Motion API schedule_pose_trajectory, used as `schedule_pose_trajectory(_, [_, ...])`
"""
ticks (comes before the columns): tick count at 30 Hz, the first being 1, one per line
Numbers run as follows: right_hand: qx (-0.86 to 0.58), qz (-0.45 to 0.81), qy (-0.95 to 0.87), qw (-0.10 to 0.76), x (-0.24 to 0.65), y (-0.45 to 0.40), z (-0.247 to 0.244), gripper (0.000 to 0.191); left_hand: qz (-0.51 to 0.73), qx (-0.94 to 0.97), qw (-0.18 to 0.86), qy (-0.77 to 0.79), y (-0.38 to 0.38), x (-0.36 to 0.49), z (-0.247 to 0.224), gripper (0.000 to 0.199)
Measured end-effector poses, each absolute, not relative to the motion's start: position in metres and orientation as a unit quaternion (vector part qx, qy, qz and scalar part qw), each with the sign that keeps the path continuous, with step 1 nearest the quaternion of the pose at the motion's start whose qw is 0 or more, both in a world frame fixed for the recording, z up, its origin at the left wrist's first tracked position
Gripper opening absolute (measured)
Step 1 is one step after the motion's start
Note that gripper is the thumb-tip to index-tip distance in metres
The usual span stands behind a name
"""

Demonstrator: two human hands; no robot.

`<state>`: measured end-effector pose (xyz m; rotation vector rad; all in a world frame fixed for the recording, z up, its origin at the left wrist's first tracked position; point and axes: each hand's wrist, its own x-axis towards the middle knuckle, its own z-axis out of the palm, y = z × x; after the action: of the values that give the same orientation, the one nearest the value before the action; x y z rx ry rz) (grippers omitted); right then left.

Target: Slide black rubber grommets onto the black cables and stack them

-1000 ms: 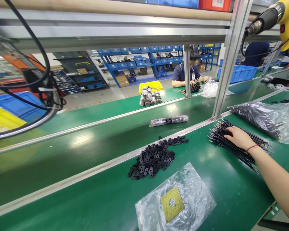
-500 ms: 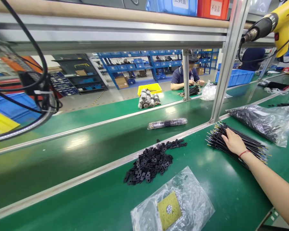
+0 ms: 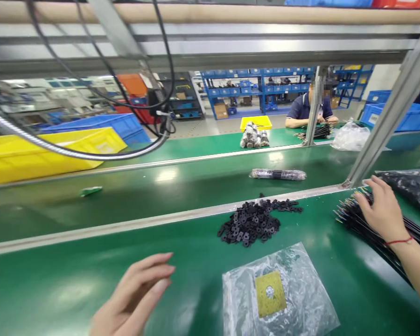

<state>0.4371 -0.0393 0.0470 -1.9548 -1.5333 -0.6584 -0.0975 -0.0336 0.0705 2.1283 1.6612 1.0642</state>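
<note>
My right hand [image 3: 383, 209] is over the bundle of black cables [image 3: 357, 221] at the right, its fingers stretched and the thumb apart. Whether the palm touches the cables I cannot tell. The cables lie on the green bench with stripped, coloured wire ends showing at the left. At the lower left, my left hand [image 3: 136, 291] hovers above the green surface, fingers extended and holding nothing. Between the hands lies a heap of small black parts with holes [image 3: 250, 224]. Nearer to me is a clear plastic bag [image 3: 311, 284] with a yellow square plate [image 3: 271, 294] that has a central hole.
A wrapped cable bundle [image 3: 278, 174] lies on the belt beyond the metal strip. A metal post [image 3: 381, 107] rises at the right beside a bag of black parts [image 3: 411, 186]. Yellow bins [image 3: 52, 149] and hanging cables [image 3: 164, 56] are at left; a co-worker [image 3: 301, 112] sits opposite.
The view has swung left. My left hand has come into view at the lower left. My right hand's fingers have lifted and spread over the cables.
</note>
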Motion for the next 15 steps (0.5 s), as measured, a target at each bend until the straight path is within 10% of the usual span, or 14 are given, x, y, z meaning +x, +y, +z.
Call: schedule_pose_trajectory(15, [-0.74,-0.01,-0.658,0.138,0.35,0.187,0.017,0.035,0.392,0.787,-0.111,0.464,0.012,-0.092,0.001,0.016])
